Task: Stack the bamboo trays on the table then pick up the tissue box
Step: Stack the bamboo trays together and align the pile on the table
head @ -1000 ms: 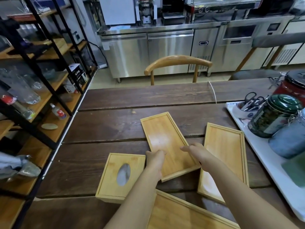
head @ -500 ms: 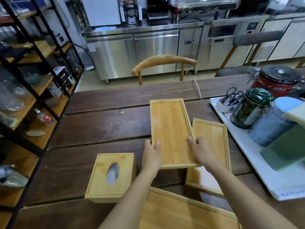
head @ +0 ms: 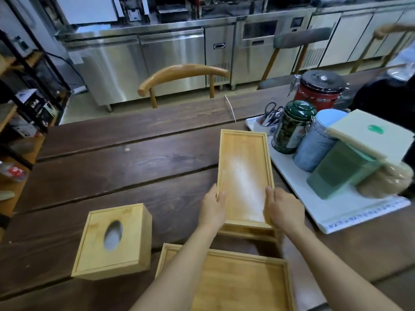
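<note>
A narrow bamboo tray [head: 244, 171] lies on top of a second bamboo tray [head: 249, 231], of which only the near edge shows. My left hand [head: 212, 207] grips the top tray's left near edge and my right hand [head: 284, 209] grips its right near edge. A larger bamboo tray [head: 242, 286] lies nearest to me, partly under my forearms. The square bamboo tissue box [head: 112, 240], with an oval slot on top, stands on the dark wooden table [head: 112, 171] to the left of my hands.
A white tray [head: 350, 212] at the right holds a green jar [head: 292, 126], a blue jar [head: 316, 140], a green container [head: 341, 169] and scissors [head: 271, 111]. A red canister [head: 318, 90] stands behind. A wooden chair [head: 182, 75] faces the far edge. Shelving [head: 20, 104] lines the left.
Both hands carried the narrow tray to the right and set it over the second tray, turning it straight. The view shifted right.
</note>
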`<move>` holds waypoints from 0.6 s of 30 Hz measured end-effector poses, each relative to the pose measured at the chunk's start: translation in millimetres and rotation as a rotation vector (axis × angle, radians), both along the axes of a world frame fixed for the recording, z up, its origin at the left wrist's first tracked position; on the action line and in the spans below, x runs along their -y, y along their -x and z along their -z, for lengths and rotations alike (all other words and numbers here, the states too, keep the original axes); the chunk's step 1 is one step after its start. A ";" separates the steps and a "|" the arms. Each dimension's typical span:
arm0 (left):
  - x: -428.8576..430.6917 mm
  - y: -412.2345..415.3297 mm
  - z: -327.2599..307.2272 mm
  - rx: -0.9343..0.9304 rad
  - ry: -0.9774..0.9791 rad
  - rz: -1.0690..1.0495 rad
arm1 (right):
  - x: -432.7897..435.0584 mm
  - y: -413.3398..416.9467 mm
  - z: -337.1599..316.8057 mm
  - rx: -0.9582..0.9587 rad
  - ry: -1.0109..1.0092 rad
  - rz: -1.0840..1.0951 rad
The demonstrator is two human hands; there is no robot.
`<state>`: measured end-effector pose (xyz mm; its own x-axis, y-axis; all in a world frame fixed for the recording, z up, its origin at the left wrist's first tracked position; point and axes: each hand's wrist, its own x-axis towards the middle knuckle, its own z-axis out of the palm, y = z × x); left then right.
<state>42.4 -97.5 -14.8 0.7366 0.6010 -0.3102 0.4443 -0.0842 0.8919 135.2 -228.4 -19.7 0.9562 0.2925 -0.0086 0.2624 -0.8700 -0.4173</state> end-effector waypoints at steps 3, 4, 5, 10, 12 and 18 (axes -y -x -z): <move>2.2 -0.2 9.7 -0.044 -0.055 0.031 | 4.6 2.5 10.2 -0.017 0.026 0.019; 2.6 -0.3 12.3 -0.055 -0.080 0.042 | 5.9 3.5 13.5 -0.012 0.042 0.021; 3.0 -0.5 15.2 -0.060 -0.102 0.051 | 7.3 3.8 16.8 -0.005 0.061 0.023; 5.5 0.9 25.7 -0.036 -0.132 0.025 | 10.8 3.7 26.7 0.010 0.111 0.018; 4.1 1.3 28.9 -0.016 -0.116 0.014 | 10.8 2.9 29.4 0.015 0.130 0.008; 0.6 3.1 35.5 0.001 -0.094 0.018 | 11.4 -0.7 37.9 0.008 0.165 -0.008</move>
